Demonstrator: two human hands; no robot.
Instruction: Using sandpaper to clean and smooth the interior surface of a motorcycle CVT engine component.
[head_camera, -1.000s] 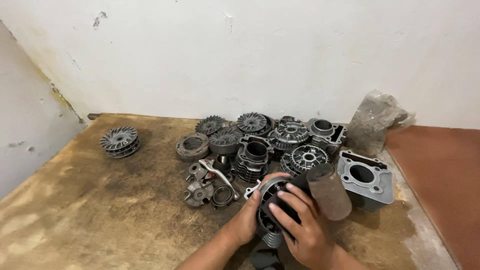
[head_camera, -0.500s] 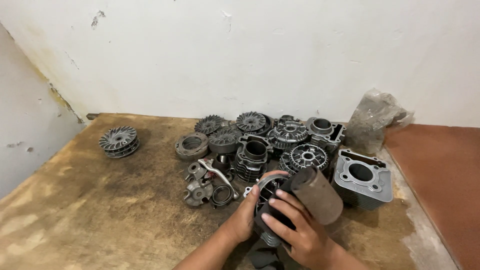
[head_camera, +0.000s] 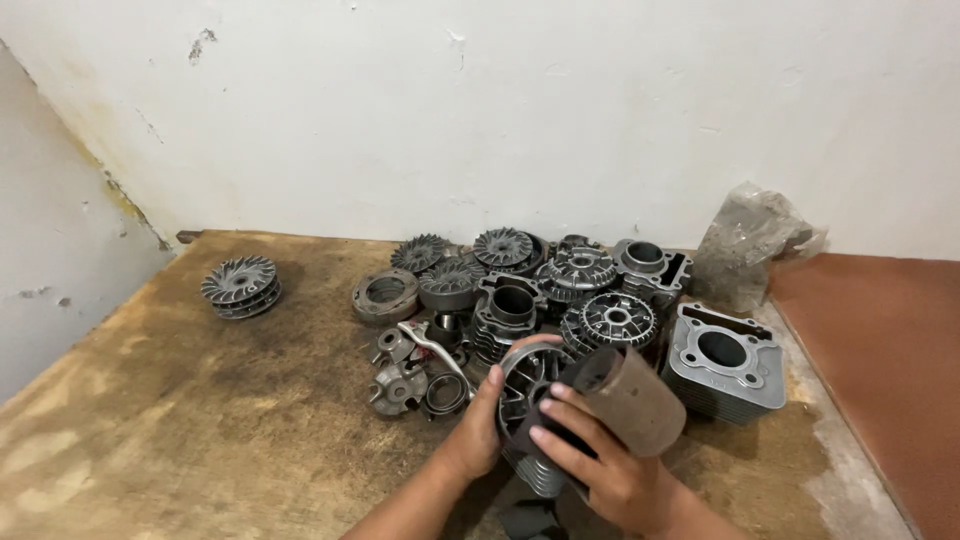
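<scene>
My left hand (head_camera: 477, 432) grips the rim of a round, finned metal engine part (head_camera: 527, 385) held upright near the front of the board. My right hand (head_camera: 603, 470) holds the same part from the right side, fingers across its face. A dull brown cylinder sleeve (head_camera: 632, 398) sticks out of the part, tilted up to the right and resting above my right fingers. Behind my hands lies a heap of grey engine parts (head_camera: 545, 285).
A square finned cylinder block (head_camera: 722, 362) sits just right of my hands. A lone finned disc (head_camera: 241, 285) lies far left on the stained wooden board (head_camera: 200, 420). A crumpled plastic bag (head_camera: 752, 240) leans on the white wall. Red floor (head_camera: 880, 350) lies at right.
The brown sleeve has tipped from nearly upright to lying slanted up to the right, and my hands with the finned part have shifted slightly forward.
</scene>
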